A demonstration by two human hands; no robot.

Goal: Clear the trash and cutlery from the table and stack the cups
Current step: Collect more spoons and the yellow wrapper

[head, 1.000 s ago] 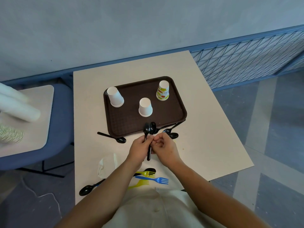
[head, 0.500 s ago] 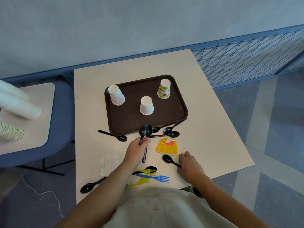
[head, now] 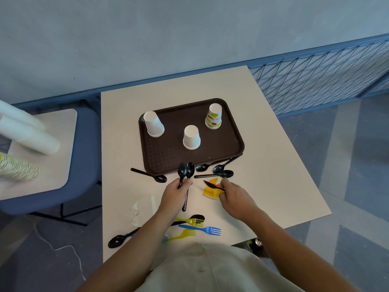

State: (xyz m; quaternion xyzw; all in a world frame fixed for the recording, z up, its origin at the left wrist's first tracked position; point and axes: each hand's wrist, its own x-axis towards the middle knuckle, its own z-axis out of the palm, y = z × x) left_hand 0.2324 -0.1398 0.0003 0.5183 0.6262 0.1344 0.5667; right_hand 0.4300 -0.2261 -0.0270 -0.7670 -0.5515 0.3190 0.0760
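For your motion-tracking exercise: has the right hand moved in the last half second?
Yes. The right hand has moved away from the table's near edge toward the tray, carrying a black spoon over the yellow wrapper.

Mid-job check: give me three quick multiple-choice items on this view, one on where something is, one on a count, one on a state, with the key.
1. Where are the colored forks?
A. on the tray
B. on the table's near edge, close to the person
C. on the side table

2. How many cups stand on the brown tray?
A. two
B. three
C. five

3. What is the left hand doing?
A. resting open on the table
B. gripping black spoons, bowls up
C. lifting a cup

Key: 1 B, the blue fork and the yellow forks lie on the table just ahead of the person's shirt. 2 B, two white cups and one printed cup sit upside down on the brown tray. 3 B, the left hand is closed around two black spoons, while the right hand pinches another black spoon over a yellow wrapper.
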